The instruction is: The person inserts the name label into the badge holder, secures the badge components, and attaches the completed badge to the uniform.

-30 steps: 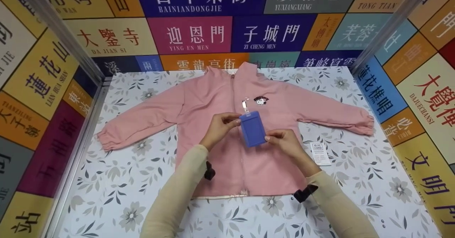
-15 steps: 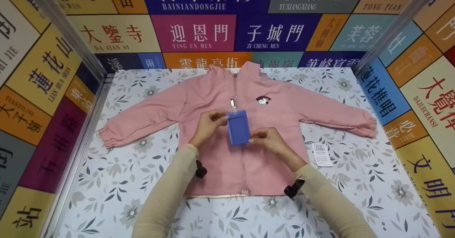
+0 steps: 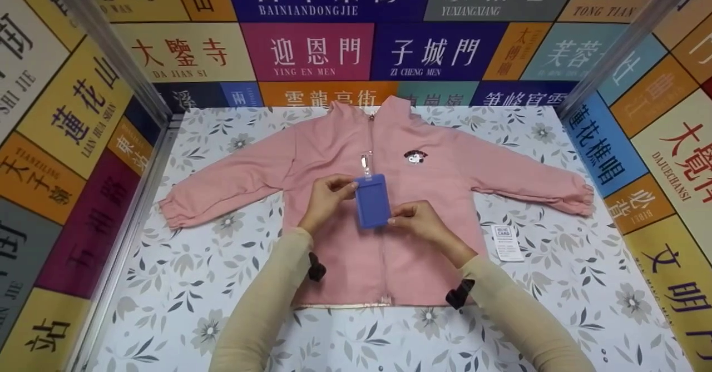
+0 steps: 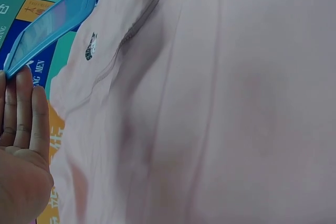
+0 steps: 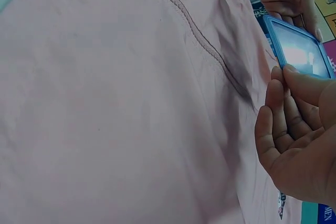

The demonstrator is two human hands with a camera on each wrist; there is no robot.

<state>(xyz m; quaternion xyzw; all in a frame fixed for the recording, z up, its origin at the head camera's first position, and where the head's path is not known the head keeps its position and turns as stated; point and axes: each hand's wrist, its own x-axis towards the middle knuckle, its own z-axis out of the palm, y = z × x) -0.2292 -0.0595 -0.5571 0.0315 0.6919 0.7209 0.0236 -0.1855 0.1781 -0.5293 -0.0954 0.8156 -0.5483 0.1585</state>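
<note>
A blue badge holder (image 3: 372,202) with a metal clip (image 3: 365,163) on a clear strap at its top is held up over the pink jacket (image 3: 428,249). My left hand (image 3: 325,199) pinches its upper left edge between thumb and fingers. At the lower right corner, my right hand (image 3: 423,222) pinches it the same way. The right wrist view shows the badge holder's (image 5: 302,51) glossy clear window reflecting light, with a hand on either end. In the left wrist view the badge holder (image 4: 52,24) appears edge-on and tilted, the left fingers at its lower end.
The zipped jacket lies spread flat, sleeves out, with a small cartoon patch (image 3: 414,157) on its chest. A white printed card (image 3: 507,244) lies right of the jacket on the floral tabletop (image 3: 222,283). Panels with large characters (image 3: 311,52) wall in the back and sides.
Both hands have carried the badge holder a little to the left since one second ago. Over the last half second they stay nearly still, and the view shifts slightly.
</note>
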